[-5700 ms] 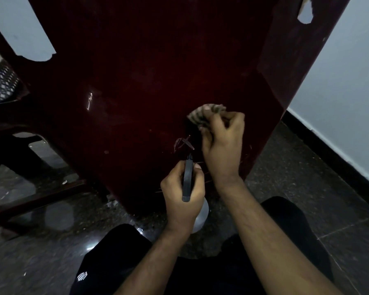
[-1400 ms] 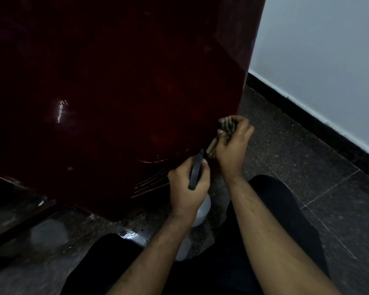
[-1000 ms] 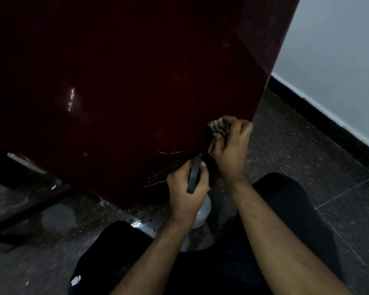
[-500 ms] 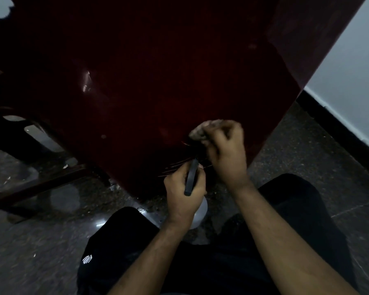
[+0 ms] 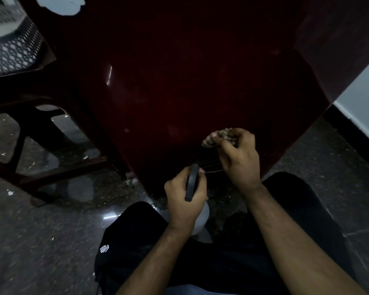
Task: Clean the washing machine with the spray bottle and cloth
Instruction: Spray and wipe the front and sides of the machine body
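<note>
The dark red washing machine fills the upper middle of the head view, its glossy side panel facing me. My right hand grips a bunched striped cloth and presses it against the panel low down near the right corner. Just below and left, my left hand holds the spray bottle by its neck, fingers curled round it, with the dark trigger head pointing up at the panel. The pale bottle body is mostly hidden behind the hand.
A dark red stand or chair frame stands on the floor at the left, with a white perforated basket above it. A white wall with a black skirting runs along the right. My knees in black shorts are on the speckled stone floor.
The cloth hand has slid left from the machine's right edge onto the lower panel and stays there. The view has swung and tilted up to the left. The bottle hand has held its place.
</note>
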Motion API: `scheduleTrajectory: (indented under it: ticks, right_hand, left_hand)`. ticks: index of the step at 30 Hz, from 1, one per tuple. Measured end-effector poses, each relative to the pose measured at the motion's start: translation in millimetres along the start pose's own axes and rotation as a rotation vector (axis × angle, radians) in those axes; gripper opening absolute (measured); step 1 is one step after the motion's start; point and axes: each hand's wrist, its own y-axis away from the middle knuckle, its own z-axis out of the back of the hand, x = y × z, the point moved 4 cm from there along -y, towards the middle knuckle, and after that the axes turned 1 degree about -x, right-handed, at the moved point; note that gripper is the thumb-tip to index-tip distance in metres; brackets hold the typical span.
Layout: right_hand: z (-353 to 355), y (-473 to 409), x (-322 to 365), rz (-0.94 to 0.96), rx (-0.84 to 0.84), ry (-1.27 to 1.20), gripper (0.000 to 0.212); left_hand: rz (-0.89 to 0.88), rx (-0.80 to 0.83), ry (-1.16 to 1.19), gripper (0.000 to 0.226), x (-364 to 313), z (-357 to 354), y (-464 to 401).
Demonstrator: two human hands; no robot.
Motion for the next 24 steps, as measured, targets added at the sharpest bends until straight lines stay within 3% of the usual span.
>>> scheduleTrajectory:
  ticks: [4,8,9,13,16,20,24]
  right_hand:
    - [-7.1,-14.4,22.1,-0.072,-0.069,0.004,0.033]
    - [-24.7,-0.5,34.9,0.149,0.212,0.075,0.042]
    - [-23.2,6.7,24.2,0.129,0.234,0.102,0.044]
    - [-2.4,12.4,-13.5,-0.175,0.074,0.127,0.035]
    - [-1.7,7.7,-7.3,-0.135,-0.003,0.134,0.032]
    - [-10.0,9.3,3.1,0.054,0.14,0.105,0.043]
    - [6.8,6.9,-15.6,-0.184,0.025,0.005,0.036]
  left_hand:
    - [-0.009,-0.024,-0.015,0.031,3.2,6.8,-1.9]
    - [-0.007,0.002,0.0,0.03,5.4,4.6,0.9]
    - [-0.007,0.013,0.006,0.031,4.0,2.9,1.8]
    - [-0.018,0.036,0.019,0.033,0.5,-3.5,2.8]
    - [-0.02,0.058,0.011,0.03,2.9,-11.5,7.9]
    - [-0.007,0.075,-0.003,0.025,-0.8,-16.2,13.0]
    - [-0.028,0.073,-0.008,0.022,-23.8,-8.3,23.5]
